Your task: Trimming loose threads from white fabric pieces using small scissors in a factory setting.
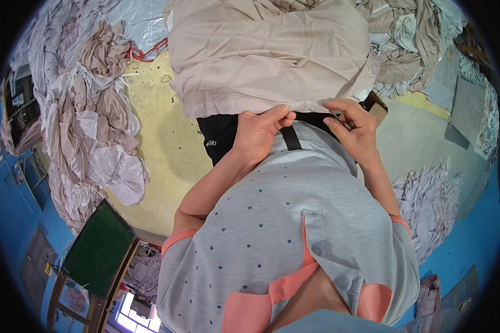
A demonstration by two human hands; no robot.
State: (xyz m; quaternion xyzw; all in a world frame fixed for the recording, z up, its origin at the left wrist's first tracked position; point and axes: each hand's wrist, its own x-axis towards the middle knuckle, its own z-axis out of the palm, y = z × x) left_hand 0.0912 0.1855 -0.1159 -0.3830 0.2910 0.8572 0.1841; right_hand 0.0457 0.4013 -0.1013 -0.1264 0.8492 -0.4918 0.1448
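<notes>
A large beige cloth [266, 66] lies bunched in front of me, with its near edge running across my lap. My left hand [260, 132] is closed in a pinch on that edge, thumb on top. To the right, my right hand [356, 130] has thumb and forefinger apart. Its forefinger touches the cloth edge, and its other fingers are curled and partly hidden. Beneath the edge, black fabric [219, 136] covers my lap, and a short black strap [290, 137] hangs between my hands over my grey shirt.
Heaped beige and white cloth [103, 122] lies on the left, with more crumpled cloth [400, 41] at the far right. A pale gathered pile [430, 205] sits on the right. A green-topped table [100, 247] stands at the lower left. The floor [155, 122] is yellowish.
</notes>
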